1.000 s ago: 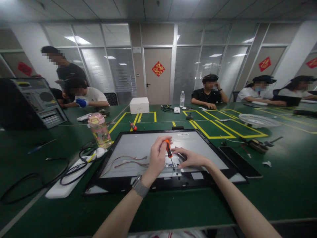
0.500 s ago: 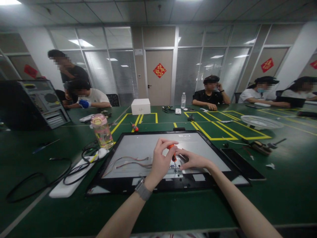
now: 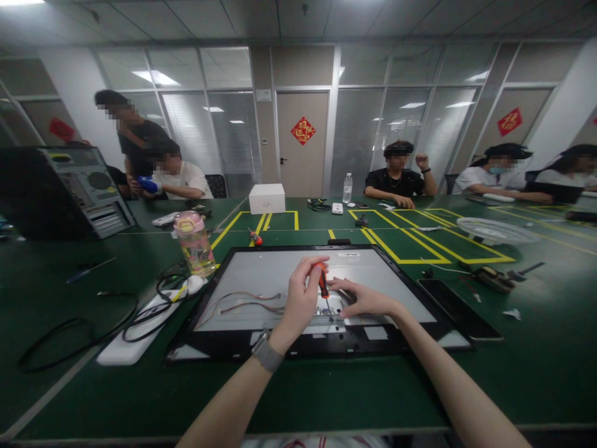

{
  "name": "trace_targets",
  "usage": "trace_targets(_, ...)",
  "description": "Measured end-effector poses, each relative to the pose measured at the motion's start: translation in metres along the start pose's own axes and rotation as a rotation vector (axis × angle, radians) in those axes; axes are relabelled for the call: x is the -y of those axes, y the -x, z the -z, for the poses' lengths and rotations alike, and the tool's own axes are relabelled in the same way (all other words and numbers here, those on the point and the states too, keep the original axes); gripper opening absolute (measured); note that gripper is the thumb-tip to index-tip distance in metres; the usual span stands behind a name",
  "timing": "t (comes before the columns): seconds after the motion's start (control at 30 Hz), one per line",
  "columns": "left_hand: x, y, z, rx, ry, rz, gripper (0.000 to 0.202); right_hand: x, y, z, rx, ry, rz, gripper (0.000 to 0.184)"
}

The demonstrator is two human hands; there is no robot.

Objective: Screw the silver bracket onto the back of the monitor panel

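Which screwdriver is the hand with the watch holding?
The orange-and-black screwdriver, gripped in the left hand over the flat panel. The red screwdriver and the blue-handled one lie on the green table.

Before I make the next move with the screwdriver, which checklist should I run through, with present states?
1. Screwdriver held in left hand: ok.
2. Screwdriver tip seated: cannot tell, too small.
3. Right hand well away from the tip: seems not ok, it is close beside it.
4. Panel lying flat on table: ok.
5. Thin wires free along their length: cannot tell, left hand hides part.
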State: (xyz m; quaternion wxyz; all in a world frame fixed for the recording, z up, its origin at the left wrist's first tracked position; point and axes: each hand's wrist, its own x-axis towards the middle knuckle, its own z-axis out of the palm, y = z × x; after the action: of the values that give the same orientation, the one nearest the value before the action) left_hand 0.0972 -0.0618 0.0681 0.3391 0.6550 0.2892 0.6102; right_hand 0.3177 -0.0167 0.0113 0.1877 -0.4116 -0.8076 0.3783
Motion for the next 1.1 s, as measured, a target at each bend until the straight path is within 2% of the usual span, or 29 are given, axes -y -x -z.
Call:
trace_targets(0.1, 0.0010, 0.0003, 0.0004, 0.021, 0.025, 0.012, 0.028, -0.0028, -0.0010, -0.0003, -0.005, -0.002, 0.004, 0.078)
trace_targets(0.27, 0.0024, 0.0003, 0.0012, -0.047, -0.026, -0.036, 0.018, -0.0015, -0.0013, 0.0001, -0.003, -0.001, 0.000, 0.081)
trace_targets(0.47, 0.0056, -0.0015, 0.0060, -0.022, 0.050, 0.059, 0.031, 0.0060, 0.0007, 0.0015, 0.018, -0.015, 0.002, 0.080)
trace_targets(0.6, 0.0085, -0.0022, 0.0069, -0.049, -0.025, 0.001, 0.024, 0.0028, -0.0004, 0.0009, 0.009, 0.004, 0.001, 0.081)
trace_targets(0.8, 0.0026, -0.0002, 0.0044, 0.012, 0.034, 0.038, 0.030, 0.0008, -0.0008, 0.0004, 0.007, -0.001, 0.009, 0.082)
trace_targets(0.97, 0.0024, 0.0013, 0.0035, -0.016, -0.033, -0.020, 0.025, -0.0016, -0.0011, -0.0002, 0.000, -0.006, 0.016, 0.083)
trace_targets(1.1, 0.0021, 0.0030, 0.0019, 0.026, 0.007, -0.007, 0.026, -0.0018, -0.0010, 0.0001, 0.001, -0.005, 0.012, 0.082)
